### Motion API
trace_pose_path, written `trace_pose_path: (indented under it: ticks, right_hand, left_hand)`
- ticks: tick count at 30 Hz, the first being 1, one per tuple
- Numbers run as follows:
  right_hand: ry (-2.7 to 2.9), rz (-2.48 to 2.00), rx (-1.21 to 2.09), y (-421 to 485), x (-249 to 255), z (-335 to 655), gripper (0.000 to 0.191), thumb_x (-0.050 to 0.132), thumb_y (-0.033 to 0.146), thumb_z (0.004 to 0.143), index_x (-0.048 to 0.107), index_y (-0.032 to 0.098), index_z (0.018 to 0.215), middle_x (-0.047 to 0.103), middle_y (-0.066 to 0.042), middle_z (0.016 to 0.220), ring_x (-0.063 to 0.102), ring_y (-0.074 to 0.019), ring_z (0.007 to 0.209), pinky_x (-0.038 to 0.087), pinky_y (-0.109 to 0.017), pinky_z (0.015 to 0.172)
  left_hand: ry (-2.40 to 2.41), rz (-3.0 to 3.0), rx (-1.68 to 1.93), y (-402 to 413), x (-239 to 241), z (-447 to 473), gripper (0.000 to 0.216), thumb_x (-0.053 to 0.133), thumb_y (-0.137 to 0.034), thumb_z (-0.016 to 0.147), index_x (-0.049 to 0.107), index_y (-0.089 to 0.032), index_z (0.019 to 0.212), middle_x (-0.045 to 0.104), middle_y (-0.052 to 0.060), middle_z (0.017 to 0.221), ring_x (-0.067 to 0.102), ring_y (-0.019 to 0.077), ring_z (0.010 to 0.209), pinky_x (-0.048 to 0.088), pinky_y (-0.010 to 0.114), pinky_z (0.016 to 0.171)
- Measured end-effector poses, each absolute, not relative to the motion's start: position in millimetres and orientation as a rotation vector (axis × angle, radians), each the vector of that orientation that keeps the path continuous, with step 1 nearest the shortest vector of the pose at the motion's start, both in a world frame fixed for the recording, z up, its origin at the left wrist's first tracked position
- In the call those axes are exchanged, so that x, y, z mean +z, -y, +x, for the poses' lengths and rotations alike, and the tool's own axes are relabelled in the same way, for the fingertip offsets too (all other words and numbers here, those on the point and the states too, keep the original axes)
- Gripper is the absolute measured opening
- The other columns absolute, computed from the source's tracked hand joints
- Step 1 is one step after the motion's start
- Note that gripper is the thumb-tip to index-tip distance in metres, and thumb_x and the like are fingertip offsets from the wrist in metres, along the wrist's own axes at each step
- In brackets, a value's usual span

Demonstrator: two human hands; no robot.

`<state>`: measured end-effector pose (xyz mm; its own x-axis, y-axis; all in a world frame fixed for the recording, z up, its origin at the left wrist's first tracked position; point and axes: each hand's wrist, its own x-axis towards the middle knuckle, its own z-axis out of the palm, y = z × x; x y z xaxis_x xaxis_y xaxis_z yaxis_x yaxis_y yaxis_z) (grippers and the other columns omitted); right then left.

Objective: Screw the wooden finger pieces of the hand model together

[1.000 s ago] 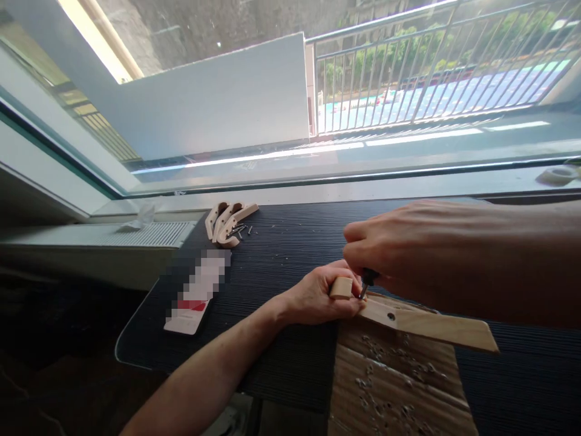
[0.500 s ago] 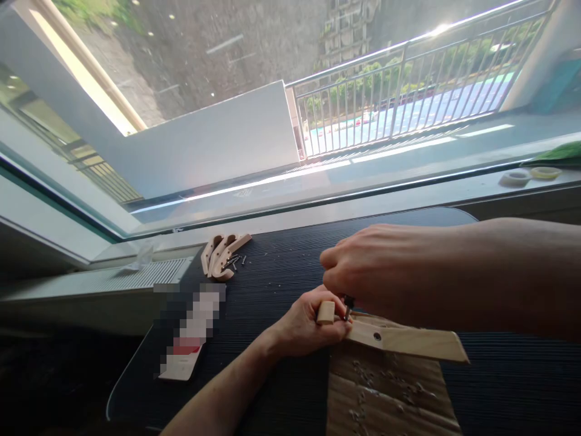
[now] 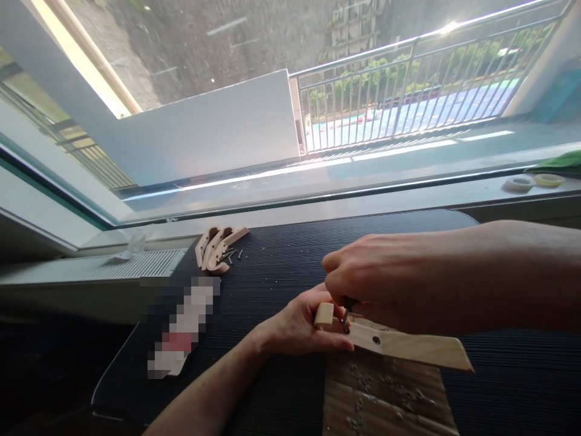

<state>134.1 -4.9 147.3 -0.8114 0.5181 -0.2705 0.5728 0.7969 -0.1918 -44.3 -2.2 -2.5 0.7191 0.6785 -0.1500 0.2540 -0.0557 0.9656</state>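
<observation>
My left hand (image 3: 303, 324) is wrapped round the left end of a pale wooden hook (image 3: 422, 350). Its blunt tip pokes up between thumb and fingers, and its long flat arm, with a dark hole in it, stretches to the right. Above it, my right hand (image 3: 351, 275) is closed, knuckles up, on a small tool with a metal shaft (image 3: 347, 321). The shaft points down at the hook beside my left fingers. The tool's handle is hidden inside the fist. Under the hook lies a brown cardboard sheet (image 3: 385, 393) strewn with small bits, perhaps screws or shavings.
Several similar wooden hooks (image 3: 213, 251) lie at the black table's (image 3: 272, 260) far left, beside loose screws (image 3: 232, 254). A blurred-out flat item (image 3: 184, 330) lies nearer. Tape rolls (image 3: 520, 183) rest on the windowsill (image 3: 408, 194). A large window stands behind the table.
The tool's shaft has turned or tilted slightly against the hook, and my left thumb lies a little straighter. The view has shifted slightly. Both hands keep their grips.
</observation>
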Motion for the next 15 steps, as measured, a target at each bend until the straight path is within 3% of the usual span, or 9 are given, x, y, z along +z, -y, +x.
trace_pose_path:
  ticks: [8, 15]
  right_hand:
    - [-2.66, 0.73, -0.204, 15, 155, 128, 0.018, 0.052, 0.006, 0.076, 0.061, 0.022, 0.075, 0.065, 0.003, 0.09, 0.056, -0.0131, 0.076, 0.037, -0.025, 0.054]
    - [-2.632, 0.803, -0.308, 16, 157, 118, 0.023, 0.054, 0.004, 0.073, 0.063, 0.025, 0.078, 0.065, 0.003, 0.079, 0.056, -0.0114, 0.064, 0.038, -0.025, 0.055]
  left_hand:
    - [-0.745, 1.651, 0.379, 2, -3, -46, 0.03, 0.072, -0.032, 0.071, 0.064, -0.013, 0.093, 0.065, 0.006, 0.094, 0.061, 0.0165, 0.087, 0.049, 0.025, 0.076]
    - [-0.691, 1.768, 0.382, -1, -2, -50, 0.03, 0.07, -0.032, 0.073, 0.064, -0.012, 0.094, 0.065, 0.006, 0.098, 0.06, 0.018, 0.091, 0.047, 0.025, 0.081]
